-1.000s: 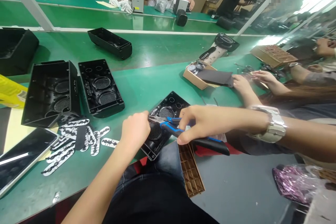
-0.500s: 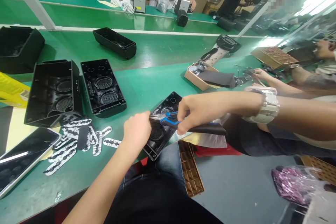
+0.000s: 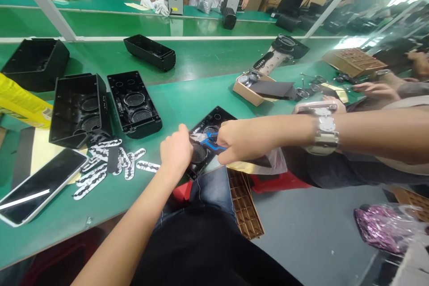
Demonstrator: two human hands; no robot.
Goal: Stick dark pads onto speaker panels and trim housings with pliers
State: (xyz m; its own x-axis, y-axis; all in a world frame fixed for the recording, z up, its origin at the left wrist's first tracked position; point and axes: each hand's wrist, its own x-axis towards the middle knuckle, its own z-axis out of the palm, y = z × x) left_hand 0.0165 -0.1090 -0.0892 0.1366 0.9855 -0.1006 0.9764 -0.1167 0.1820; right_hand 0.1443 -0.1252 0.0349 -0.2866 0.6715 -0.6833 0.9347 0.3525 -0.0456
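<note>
A black speaker housing (image 3: 200,154) with round mesh grilles lies tilted at the table's front edge before me. My left hand (image 3: 176,149) is closed on its left side; the fingertips are partly hidden. In my right hand (image 3: 236,139) are pliers (image 3: 209,144) with blue and black handles. Their metal jaws reach over the inside of the housing, close to my left fingers. What the jaws touch is too small to make out. Left of my left hand lie several white strips with black pads (image 3: 95,174).
More black housings (image 3: 136,105) stand on the left of the green table, near a phone (image 3: 43,187) and a yellow packet (image 3: 25,103). Ahead is a cardboard box (image 3: 250,91) with round metal parts. A co-worker's hand (image 3: 377,90) is at the right.
The view has shifted slightly. The pliers have turned a little in my right hand and their handles are more covered. My left hand keeps its place on the housing.
</note>
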